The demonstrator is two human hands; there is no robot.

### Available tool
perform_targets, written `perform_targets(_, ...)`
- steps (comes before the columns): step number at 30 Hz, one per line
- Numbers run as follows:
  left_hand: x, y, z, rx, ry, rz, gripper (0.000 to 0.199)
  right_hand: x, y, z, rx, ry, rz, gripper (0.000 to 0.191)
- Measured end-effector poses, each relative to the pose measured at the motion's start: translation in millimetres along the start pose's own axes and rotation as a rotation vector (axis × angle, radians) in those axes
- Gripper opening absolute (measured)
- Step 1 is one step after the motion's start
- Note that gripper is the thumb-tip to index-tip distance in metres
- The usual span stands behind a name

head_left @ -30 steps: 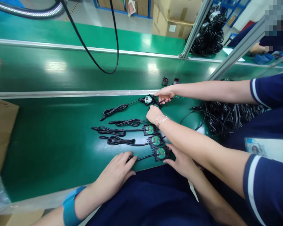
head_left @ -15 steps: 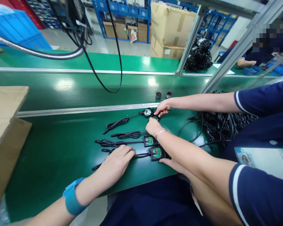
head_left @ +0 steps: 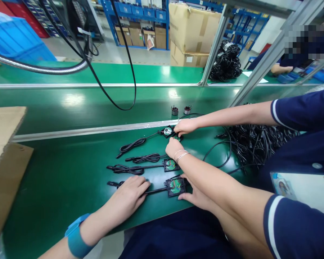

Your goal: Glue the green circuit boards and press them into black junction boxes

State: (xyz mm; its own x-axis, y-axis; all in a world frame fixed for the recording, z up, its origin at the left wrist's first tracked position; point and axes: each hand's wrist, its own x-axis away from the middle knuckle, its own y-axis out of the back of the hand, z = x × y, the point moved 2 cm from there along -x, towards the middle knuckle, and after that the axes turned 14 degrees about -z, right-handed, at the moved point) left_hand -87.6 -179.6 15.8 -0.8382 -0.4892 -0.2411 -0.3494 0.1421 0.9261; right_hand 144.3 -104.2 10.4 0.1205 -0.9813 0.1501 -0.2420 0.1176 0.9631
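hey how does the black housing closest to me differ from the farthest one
The nearest housing looks mostly green inside; the farthest housing looks paler, whitish. The nearest housing's cable runs under your left hand; the farthest housing's cable bundle lies uncovered. Both are black-framed, with cables leading left.

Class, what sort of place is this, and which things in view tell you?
Probably an electronics assembly workshop: green circuit boards in black housings, a heap of black cables and a long workbench.
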Motion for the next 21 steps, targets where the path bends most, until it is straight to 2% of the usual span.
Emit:
perform_targets(9, 7, 9.3, 3, 0.051, 0.054, 0.055, 0.022, 1, 5, 0, -0.012, 0.007, 0.019, 0.031)
perform_targets(12, 1, 14.7, 5, 0.095, 0.077, 0.006, 0.041, 2, 7, 1, -0.002, 0.044, 0.035, 0.034)
perform_targets(15, -12, 20.5, 6, 0.13, 0.105, -0.085, 0.04, 2, 7, 2, -0.003, 0.085, 0.042, 0.036)
perform_targets(18, -25, 21.9, -1, 0.14, 0.097, -0.117, 0.036, 1, 5, 2, -0.016, 0.103, 0.033, 0.034)
perform_targets(21, -24, 16.1, -19, 0.152, 0.038, -0.103, 0.039, -1, 1, 1, -0.037, 0.097, 0.009, 0.031)
